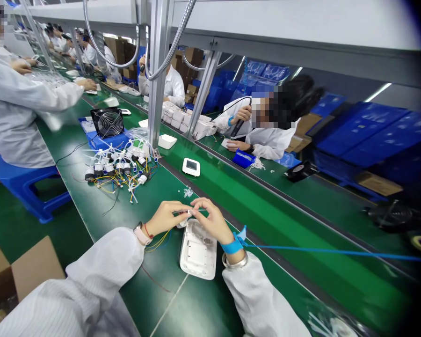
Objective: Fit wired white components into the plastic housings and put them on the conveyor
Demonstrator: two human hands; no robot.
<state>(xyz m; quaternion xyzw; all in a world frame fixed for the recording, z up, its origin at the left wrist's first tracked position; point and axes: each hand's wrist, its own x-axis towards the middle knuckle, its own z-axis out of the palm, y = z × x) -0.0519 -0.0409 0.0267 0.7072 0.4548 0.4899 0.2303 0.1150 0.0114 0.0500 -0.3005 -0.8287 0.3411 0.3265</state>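
My left hand (166,218) and my right hand (212,221) meet above the far end of a white plastic housing (198,257). The fingertips of both are pinched together on a small white part (190,212), too small to name its kind. Open side up, the housing lies on the green bench, its hollow inside showing. Yellow and blue wires (161,242) run out from beneath my left hand, near a white rounded piece that my fingers partly hide. Just beyond my fingertips is a scatter of small clear rings (187,192).
Several small motors with wires (117,166) are heaped at the left, before a blue tray (103,140) and a black fan (108,122). A white device with a screen (191,167) lies on the green conveyor belt (266,224). A blue wrist cord (330,251) stretches rightward. Co-workers sit opposite.
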